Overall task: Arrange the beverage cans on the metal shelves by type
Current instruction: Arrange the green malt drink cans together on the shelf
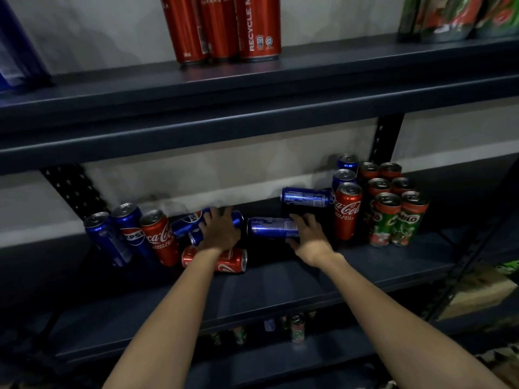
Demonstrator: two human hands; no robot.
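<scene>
Your left hand (pixel 217 234) grips a toppled Pepsi can (pixel 191 223); your right hand (pixel 307 234) clasps another lying Pepsi can (pixel 271 227). At three o'clock, the upright Coca-Cola can (pixel 346 211) could topple if bumped

middle shelf (pixel 280 282): Pepsi cans (pixel 118 231) standing left; toppled cans (pixel 216 261) centre; Milo cans (pixel 393 217) right

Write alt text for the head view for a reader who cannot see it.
Two bare hands reach onto a dark metal shelf: the left hand grips a toppled blue can, and the right hand grips another blue can lying on its side. Around them stand mixed blue, red and green cans; a red can lies in front.
</scene>
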